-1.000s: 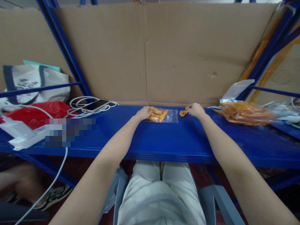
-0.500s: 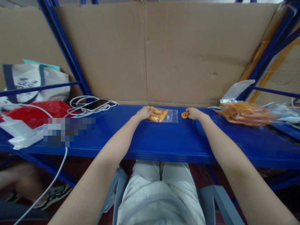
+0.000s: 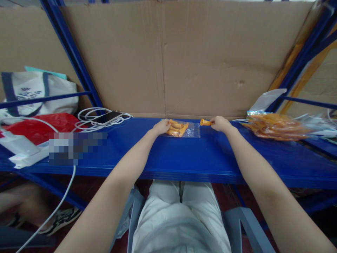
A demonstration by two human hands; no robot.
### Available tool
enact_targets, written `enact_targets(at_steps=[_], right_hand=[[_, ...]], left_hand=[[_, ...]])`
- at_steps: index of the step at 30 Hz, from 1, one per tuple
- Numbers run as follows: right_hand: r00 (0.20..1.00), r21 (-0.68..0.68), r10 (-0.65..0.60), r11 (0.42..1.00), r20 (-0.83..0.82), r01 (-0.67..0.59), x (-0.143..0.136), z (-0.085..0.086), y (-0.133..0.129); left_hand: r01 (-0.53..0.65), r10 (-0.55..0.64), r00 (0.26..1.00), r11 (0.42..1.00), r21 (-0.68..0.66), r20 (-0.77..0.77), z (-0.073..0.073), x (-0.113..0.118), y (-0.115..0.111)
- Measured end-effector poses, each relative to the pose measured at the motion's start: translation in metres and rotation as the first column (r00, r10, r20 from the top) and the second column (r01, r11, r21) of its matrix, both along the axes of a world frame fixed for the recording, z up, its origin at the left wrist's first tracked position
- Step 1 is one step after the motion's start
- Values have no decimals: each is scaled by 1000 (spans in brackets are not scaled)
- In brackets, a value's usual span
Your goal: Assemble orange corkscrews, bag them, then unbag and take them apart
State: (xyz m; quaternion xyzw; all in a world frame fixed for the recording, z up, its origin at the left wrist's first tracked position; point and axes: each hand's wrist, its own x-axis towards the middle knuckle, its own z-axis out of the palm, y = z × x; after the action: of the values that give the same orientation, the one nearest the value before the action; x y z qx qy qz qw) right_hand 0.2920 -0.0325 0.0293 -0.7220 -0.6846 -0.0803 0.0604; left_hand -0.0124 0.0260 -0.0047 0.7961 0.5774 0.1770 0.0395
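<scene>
Several orange pieces (image 3: 182, 130) lie together on a clear plastic bag (image 3: 195, 130) at the middle of the blue table. My left hand (image 3: 162, 127) is closed at the left end of this group; whether it grips a piece or the bag is hidden. To the right of the bag, my right hand (image 3: 219, 124) pinches one end of a single orange piece (image 3: 204, 122). That piece points left, its flared end near the bag's upper right corner.
A pile of bagged orange items (image 3: 276, 128) lies right on the blue table (image 3: 189, 158). At left are a phone (image 3: 107, 118) on coiled white cable, a red bag (image 3: 52, 124) and a white power strip (image 3: 28, 154). Cardboard (image 3: 205, 59) stands behind. Another person's leg (image 3: 23, 200) shows lower left.
My right hand has moved slightly up, and its orange piece has turned from facing the camera to lying sideways, pointing left. My left hand has stayed in place.
</scene>
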Motion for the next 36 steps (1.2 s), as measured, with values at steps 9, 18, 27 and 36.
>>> enact_targets(at_steps=[9,18,27,36], right_hand=[[968,-49,227,974,104,-223,-38,4,-11],[936,13,345,938,64,-347,-57,4,-18],[805,89,397,912,-441,-401,-40,-6,-2],[636,149,445,874,-631,-463,-41,-8,1]], left_hand=[[-7,7,1000,1000,-6,12,1,1,-2],[-22,22,1000,1000,-13,-9,4,1,-7],[-11,11,1000,1000,-14,-20,4,1,-6],[26,-26,998,1000,-1,51,-1,0,-1]])
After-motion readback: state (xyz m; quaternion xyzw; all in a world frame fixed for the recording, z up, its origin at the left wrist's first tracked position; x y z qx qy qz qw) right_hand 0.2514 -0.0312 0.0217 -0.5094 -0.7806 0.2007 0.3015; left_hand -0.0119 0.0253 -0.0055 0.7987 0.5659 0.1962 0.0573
